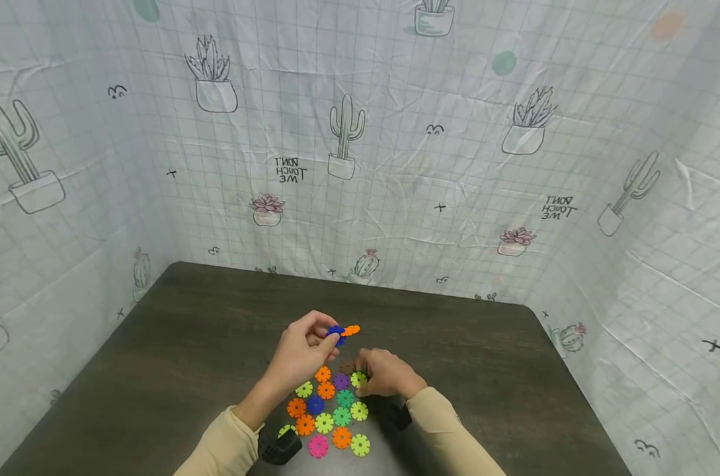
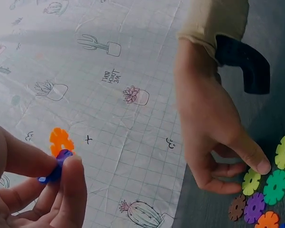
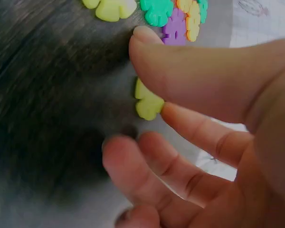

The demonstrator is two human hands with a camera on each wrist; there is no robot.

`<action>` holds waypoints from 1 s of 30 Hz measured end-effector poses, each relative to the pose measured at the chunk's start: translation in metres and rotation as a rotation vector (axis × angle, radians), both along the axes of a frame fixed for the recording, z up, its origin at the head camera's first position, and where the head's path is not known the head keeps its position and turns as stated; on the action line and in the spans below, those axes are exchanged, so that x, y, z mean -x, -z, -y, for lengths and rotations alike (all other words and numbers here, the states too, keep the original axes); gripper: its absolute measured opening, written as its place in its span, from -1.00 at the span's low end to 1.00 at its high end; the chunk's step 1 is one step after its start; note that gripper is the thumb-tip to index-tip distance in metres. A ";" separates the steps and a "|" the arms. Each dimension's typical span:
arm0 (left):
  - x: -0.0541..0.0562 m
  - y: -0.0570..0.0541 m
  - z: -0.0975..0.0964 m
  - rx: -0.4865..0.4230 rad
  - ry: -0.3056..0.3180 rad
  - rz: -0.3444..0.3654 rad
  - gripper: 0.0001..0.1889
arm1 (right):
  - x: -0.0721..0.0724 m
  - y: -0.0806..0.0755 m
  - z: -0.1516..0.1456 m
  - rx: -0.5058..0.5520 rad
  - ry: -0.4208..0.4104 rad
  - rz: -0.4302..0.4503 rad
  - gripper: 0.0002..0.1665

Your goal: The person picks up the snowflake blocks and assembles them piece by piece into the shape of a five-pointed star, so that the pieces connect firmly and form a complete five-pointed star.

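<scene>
My left hand [image 1: 300, 349] is raised above the table and pinches a blue notched disc [image 1: 335, 336] between thumb and fingers. An orange notched disc [image 1: 352, 330] is slotted into the blue one at an angle; the left wrist view shows the same orange disc [image 2: 61, 141] sticking up past the fingertips. Low over the table, my right hand [image 1: 389, 374] has its thumb and fingers apart around a yellow-green disc [image 3: 148, 100]. The index fingertip looks to be at that disc's edge, and the thumb hides part of it.
Several loose notched discs lie on the dark table [image 1: 175, 357], among them a purple disc [image 1: 341, 381], a brown disc [image 2: 237, 207], a pink disc [image 1: 318, 446] and a green disc [image 1: 342, 416]. A patterned cloth [image 1: 395, 172] hangs around the table's back and sides.
</scene>
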State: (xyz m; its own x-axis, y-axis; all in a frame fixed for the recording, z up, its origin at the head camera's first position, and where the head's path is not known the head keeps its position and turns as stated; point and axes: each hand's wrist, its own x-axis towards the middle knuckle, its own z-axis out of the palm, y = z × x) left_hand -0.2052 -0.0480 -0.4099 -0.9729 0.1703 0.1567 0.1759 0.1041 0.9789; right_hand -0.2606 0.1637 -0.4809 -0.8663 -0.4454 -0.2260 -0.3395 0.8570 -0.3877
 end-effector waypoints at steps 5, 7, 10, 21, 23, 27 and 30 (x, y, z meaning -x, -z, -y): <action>0.003 0.001 0.001 -0.042 0.024 0.029 -0.83 | 0.005 0.006 -0.004 0.024 0.026 0.082 -0.62; 0.003 0.002 0.001 -0.043 0.020 0.028 -0.80 | 0.005 0.006 -0.005 0.036 0.026 0.089 -0.61; 0.003 0.003 0.002 -0.033 0.012 0.017 -0.75 | 0.004 0.005 -0.006 0.071 0.021 0.093 -0.59; 0.003 0.002 0.002 -0.064 0.036 0.021 -0.77 | -0.008 -0.019 -0.008 0.505 -0.038 -0.210 -0.83; 0.003 0.002 0.001 -0.064 0.027 0.032 -0.79 | -0.013 -0.030 -0.005 0.631 -0.031 -0.319 -0.87; 0.003 0.001 0.000 -0.082 0.003 0.053 -0.81 | -0.024 -0.050 -0.001 0.808 -0.044 -0.453 -0.88; 0.005 0.000 -0.001 -0.095 -0.006 0.061 -0.82 | -0.030 -0.059 0.002 0.827 -0.088 -0.513 -0.85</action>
State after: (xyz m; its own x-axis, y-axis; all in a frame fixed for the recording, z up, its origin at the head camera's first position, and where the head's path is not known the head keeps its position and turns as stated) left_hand -0.2097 -0.0470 -0.4095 -0.9821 0.1517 0.1119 0.1150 0.0113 0.9933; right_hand -0.2306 0.1614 -0.4219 -0.7284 -0.3610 0.5824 -0.6845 0.3444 -0.6425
